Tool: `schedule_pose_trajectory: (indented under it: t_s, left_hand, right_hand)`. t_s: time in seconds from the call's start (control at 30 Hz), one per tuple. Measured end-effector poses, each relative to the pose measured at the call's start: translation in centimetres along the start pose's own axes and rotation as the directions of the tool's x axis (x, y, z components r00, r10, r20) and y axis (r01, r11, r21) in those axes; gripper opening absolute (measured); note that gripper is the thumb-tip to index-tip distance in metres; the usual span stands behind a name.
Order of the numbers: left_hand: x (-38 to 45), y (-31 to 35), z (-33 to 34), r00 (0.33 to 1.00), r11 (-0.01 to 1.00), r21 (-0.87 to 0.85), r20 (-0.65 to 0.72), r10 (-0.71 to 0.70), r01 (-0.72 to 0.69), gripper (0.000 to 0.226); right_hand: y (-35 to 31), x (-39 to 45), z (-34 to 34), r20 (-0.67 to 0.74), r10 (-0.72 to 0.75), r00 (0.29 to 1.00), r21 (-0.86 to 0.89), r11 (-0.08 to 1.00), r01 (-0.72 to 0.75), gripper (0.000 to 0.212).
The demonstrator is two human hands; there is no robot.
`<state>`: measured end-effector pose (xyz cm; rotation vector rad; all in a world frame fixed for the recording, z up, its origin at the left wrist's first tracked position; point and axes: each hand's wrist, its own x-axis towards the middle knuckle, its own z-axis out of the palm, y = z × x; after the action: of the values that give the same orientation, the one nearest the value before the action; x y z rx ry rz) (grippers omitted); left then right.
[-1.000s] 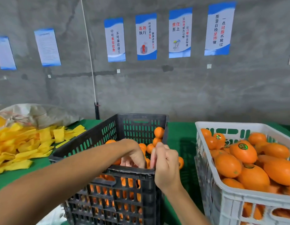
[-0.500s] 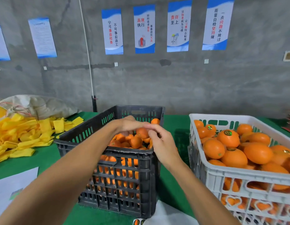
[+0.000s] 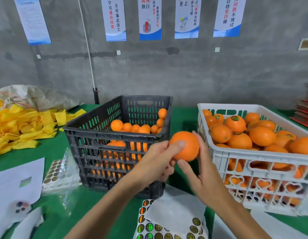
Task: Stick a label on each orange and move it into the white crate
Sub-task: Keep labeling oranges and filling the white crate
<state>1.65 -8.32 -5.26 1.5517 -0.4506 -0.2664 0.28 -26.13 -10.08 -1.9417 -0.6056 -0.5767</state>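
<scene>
- Between both hands: orange point(image 3: 185, 146), left hand point(image 3: 157, 163) gripping it thumb-on-top, right hand point(image 3: 204, 171) cupping it with straight fingers.
- Step: labelling, I think.
- Next: into white crate point(image 3: 236, 152) right of my hands.

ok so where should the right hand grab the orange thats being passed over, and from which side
Grip the orange across its widest middle, coming in from its right and underside. The left hand already covers the left face, thumb on the front, so only the right and lower curve are free. The right hand is already there, its fingers behind the right side and thumb underneath; it is round, so a cupped wrap probably holds best.
</scene>
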Motion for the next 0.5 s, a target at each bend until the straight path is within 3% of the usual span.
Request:
schedule_pose_trajectory:
  t_s: [0.07,0.17,0.23,0.33,0.43,0.5]
  left_hand:
    - [-0.7,-4.0,0.9,0.996,0.999,0.02,0.08,-0.04,0.038,0.045]
    - [-1.4,-9.3,1.8,0.993,0.993,0.047,0.048,-0.108,0.105,0.04]
    - [-2.0,-12.5,2.3,0.988,0.985,0.08,-0.035,-0.152,0.154,0.036]
    - [-2.7,-15.9,2.3,0.968,0.962,0.206,-0.212,-0.133,0.177,0.058]
    - [-2.8,-16.7,2.3,0.947,0.951,0.267,-0.315,-0.067,0.156,0.049]
    - [-2.8,-16.8,2.5,0.929,0.943,0.284,-0.366,-0.058,0.17,0.055]
  right_hand:
    - [2.1,-2.8,-0.1,0.12,0.131,0.984,-0.122,0.986,-0.116,0.085]
    - [4.9,-6.0,0.1,0.324,0.3,0.897,-0.272,0.938,-0.215,0.085]
    - [6.2,-7.5,0.1,0.408,0.339,0.848,-0.327,0.921,-0.211,0.081]
    - [8.1,-9.8,-0.9,0.485,0.358,0.798,-0.284,0.927,-0.244,0.066]
    - [9.4,-11.5,-1.7,0.558,0.367,0.744,-0.279,0.928,-0.248,0.07]
    - [9.5,-11.7,-1.9,0.584,0.343,0.735,-0.262,0.937,-0.23,0.072]
